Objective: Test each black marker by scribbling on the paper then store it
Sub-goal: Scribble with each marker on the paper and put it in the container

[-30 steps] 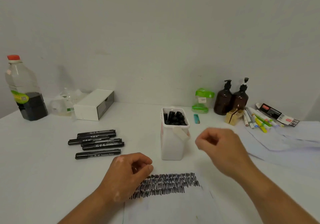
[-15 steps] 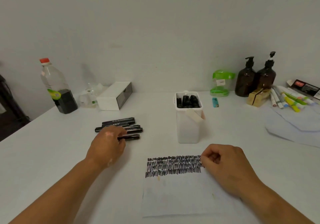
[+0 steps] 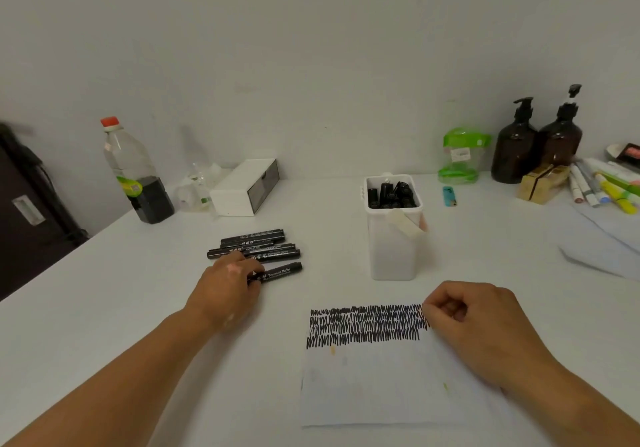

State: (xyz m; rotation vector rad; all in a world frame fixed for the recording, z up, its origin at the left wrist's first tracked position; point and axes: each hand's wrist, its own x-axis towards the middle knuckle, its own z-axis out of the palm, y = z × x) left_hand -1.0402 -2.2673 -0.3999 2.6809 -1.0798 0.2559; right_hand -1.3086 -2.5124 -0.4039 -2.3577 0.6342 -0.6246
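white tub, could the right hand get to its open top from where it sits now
Probably yes: the right hand rests on the paper, the white tub stands just beyond it, nothing lies between, and the top is open.

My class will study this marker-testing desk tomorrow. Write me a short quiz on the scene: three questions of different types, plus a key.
1. Fill in: the right hand rests on the ____ side of the paper.
2. True or false: the white tub has black markers standing in it.
3. Which hand has its fingers on the nearest loose marker? A) left hand B) right hand C) neither

Key: 1 right; 2 true; 3 A
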